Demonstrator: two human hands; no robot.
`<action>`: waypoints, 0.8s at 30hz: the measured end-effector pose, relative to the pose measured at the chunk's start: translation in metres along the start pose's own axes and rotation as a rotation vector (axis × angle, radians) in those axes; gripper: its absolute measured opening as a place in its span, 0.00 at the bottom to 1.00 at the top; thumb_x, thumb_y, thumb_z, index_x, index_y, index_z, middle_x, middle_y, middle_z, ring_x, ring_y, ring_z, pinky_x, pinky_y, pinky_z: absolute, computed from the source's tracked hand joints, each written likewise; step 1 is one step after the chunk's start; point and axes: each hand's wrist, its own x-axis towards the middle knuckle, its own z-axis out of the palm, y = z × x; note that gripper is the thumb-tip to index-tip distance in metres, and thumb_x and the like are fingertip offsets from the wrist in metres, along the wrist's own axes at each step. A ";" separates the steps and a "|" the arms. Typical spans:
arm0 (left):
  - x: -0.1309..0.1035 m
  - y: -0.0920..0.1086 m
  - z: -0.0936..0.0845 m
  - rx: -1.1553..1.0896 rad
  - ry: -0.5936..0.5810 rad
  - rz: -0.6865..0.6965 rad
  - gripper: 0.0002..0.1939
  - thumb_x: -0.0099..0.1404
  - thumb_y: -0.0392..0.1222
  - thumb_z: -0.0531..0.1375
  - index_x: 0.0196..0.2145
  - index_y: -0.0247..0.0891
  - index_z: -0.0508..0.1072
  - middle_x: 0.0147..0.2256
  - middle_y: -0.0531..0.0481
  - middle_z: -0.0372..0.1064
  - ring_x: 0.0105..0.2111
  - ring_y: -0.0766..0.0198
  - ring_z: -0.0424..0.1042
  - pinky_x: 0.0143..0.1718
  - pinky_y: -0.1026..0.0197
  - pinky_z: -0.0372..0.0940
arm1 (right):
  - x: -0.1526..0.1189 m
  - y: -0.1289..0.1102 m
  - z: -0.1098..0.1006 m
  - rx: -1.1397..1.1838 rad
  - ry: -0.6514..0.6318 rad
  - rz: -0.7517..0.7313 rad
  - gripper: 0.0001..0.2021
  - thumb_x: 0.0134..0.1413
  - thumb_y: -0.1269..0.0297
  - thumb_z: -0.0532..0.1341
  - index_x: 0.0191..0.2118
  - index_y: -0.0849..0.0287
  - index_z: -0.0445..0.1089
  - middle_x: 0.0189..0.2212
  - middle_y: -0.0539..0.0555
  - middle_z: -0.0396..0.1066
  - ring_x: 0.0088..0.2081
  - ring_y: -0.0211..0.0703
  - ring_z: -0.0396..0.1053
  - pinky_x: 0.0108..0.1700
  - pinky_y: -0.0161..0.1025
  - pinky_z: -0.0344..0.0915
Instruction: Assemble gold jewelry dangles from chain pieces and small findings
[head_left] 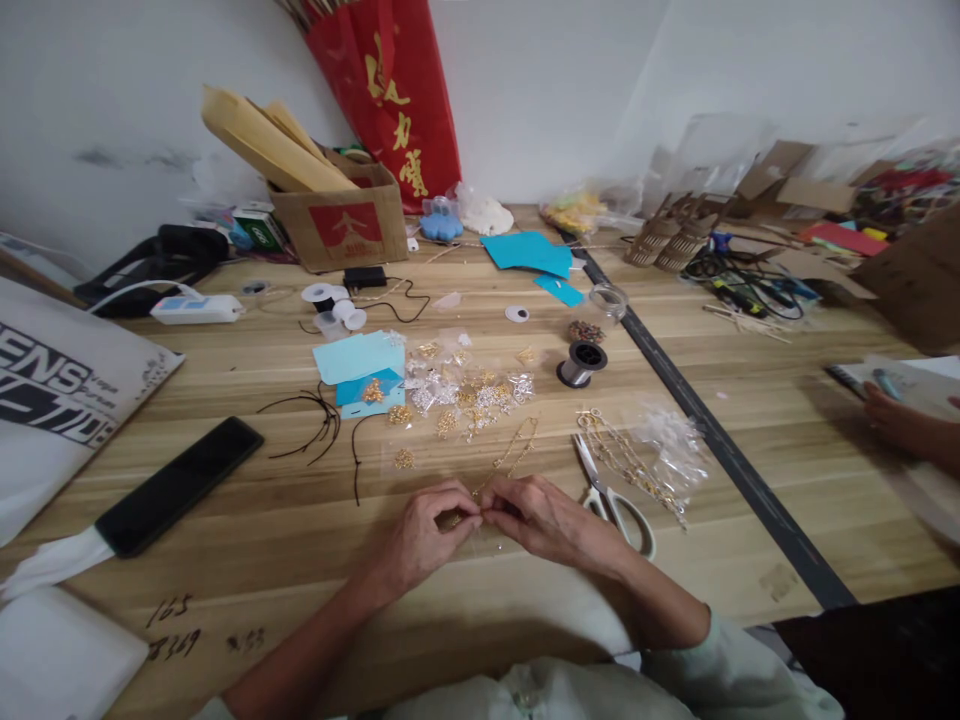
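Observation:
My left hand (427, 525) and my right hand (536, 515) meet over the table, thumbs and forefingers pinched together. A thin gold chain (517, 447) runs from their fingertips onto the wood in a loop. The exact piece between the fingers is too small to make out. Beyond my hands lie small bags of silver and gold findings (480, 395) and a little heap of gold rings (404, 458). Right of my right hand are white-handled scissors (611, 500), partly behind my forearm, and finished-looking gold chains (626, 460).
A wire spool (582, 365) and a jar of beads (589, 328) stand farther back. Blue cards (360, 358), black cords (319, 425) and a phone (180, 485) lie left. Another person's hand (907, 415) is at the far right, beyond a dark strip (705, 425).

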 end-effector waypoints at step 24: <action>0.005 -0.011 -0.007 -0.162 0.071 -0.178 0.07 0.55 0.40 0.61 0.23 0.34 0.73 0.23 0.49 0.70 0.26 0.65 0.68 0.29 0.64 0.62 | 0.003 0.006 -0.004 0.374 0.068 -0.047 0.09 0.59 0.74 0.53 0.45 0.60 0.61 0.38 0.55 0.72 0.40 0.38 0.71 0.44 0.38 0.68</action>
